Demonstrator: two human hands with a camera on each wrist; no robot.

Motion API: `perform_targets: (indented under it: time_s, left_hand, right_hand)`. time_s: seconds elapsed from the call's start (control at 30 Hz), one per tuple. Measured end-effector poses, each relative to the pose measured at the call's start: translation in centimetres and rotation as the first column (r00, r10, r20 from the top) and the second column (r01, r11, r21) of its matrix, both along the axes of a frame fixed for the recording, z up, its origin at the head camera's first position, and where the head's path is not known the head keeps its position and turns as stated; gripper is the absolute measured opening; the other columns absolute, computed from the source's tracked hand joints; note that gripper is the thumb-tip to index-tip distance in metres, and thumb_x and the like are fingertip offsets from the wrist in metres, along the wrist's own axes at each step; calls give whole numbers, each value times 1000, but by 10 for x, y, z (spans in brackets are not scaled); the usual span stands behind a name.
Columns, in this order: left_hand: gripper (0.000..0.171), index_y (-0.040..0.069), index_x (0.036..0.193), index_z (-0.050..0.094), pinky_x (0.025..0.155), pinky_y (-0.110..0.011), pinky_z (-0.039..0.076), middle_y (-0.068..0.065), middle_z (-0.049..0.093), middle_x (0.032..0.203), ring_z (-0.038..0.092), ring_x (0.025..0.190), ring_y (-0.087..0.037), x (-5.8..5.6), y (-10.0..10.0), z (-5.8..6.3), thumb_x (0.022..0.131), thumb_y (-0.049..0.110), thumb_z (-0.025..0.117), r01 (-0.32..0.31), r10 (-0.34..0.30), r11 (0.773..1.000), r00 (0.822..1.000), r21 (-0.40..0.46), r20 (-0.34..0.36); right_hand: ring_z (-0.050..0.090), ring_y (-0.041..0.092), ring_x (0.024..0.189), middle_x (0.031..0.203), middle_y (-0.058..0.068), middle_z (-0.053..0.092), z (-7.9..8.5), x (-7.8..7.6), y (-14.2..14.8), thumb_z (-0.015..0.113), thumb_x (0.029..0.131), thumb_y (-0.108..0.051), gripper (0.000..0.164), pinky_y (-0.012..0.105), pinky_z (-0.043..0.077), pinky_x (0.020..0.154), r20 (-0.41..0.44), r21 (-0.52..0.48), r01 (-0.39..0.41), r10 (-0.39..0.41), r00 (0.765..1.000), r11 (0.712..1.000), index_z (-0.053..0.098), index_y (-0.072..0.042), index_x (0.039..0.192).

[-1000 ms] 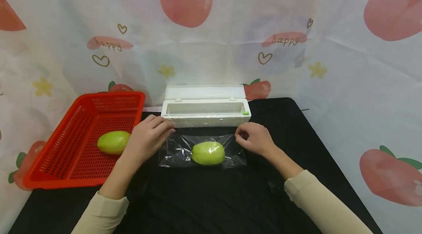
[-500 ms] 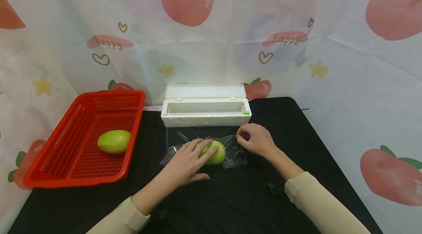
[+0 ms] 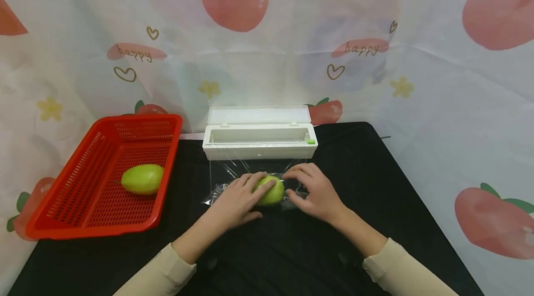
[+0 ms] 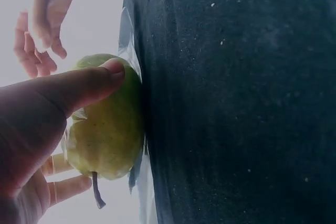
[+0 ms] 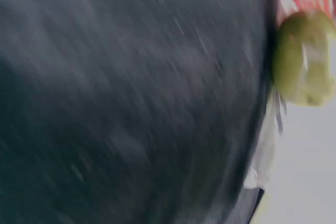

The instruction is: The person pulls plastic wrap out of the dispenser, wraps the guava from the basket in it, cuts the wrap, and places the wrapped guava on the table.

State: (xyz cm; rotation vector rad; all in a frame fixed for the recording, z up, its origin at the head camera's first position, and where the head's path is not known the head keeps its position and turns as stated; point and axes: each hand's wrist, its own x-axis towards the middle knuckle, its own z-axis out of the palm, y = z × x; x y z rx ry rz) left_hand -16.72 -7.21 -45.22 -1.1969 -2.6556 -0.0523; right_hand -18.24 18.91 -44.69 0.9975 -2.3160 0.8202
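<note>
A green oval fruit [image 3: 273,192] with a short dark stem, its exact kind unclear, lies on clear plastic wrap [image 3: 217,192] on the black cloth. Wrap also covers part of its surface. My left hand [image 3: 238,199] holds it from the left: in the left wrist view the thumb [image 4: 84,87] lies over the near side and the other fingers are behind. To the right, my right hand [image 3: 314,189] has loosely bent fingers at the fruit's right end, thumb apart, and holds nothing visible. The right wrist view is blurred, with the fruit [image 5: 299,72] at its right edge.
Behind the fruit stands a white wrap dispenser [image 3: 259,152], lid up, a green slider at its right end; film stretches from its front towards the fruit. A red basket [image 3: 93,231] at left holds another green fruit [image 3: 143,179]. A printed curtain [image 3: 267,69] hangs close behind.
My left hand has left the film's left corner and come right onto the fruit. My right hand has let go of the film's right side and moved in beside the fruit. The film's near edge is folded over.
</note>
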Motion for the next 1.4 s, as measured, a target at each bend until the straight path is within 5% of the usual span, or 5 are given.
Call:
perform_targets:
  time_s: [0.23,0.53,0.7,0.9,1.4]
  left_hand:
    - [92,25,156,31,94,-45,53,-9,41,150,52,126,-30,-3,-3,0,82,47,80,-19,19,1000,1000,25,11]
    - [96,25,159,27,101,-52,45,-5,35,158,47,133,-30,-4,-5,-6,82,44,81,-11,10,997,1000,72,11]
    - [94,22,157,32,108,-60,37,-7,28,162,38,142,-35,-1,-10,-4,80,43,83,-18,24,990,999,136,-48]
    - [82,19,149,45,108,-56,38,-11,40,153,41,136,-35,5,-11,0,80,39,83,-1,28,977,992,212,-127]
    - [90,16,152,39,106,-53,42,-12,41,151,45,132,-34,-6,-5,-7,80,46,82,-74,89,984,992,162,-86]
  right_hand:
    - [52,26,128,139,9,56,-8,10,-17,83,80,-32,68,45,49,99,112,165,-57,39,993,985,56,-10,139]
    - [53,27,128,142,7,55,-16,3,-24,87,75,-44,91,47,45,105,233,230,-37,-18,972,972,44,-9,148]
    - [56,25,119,133,4,59,-16,-5,-30,90,70,-43,87,43,49,98,235,237,-10,-47,971,971,51,-10,140]
    - [57,22,109,125,2,63,-14,-16,-31,89,71,-40,73,42,51,90,232,232,-27,-28,972,972,58,-12,131]
    - [59,14,103,125,2,62,-4,-42,-27,81,79,-46,73,37,51,87,455,245,-138,12,890,960,53,-12,137]
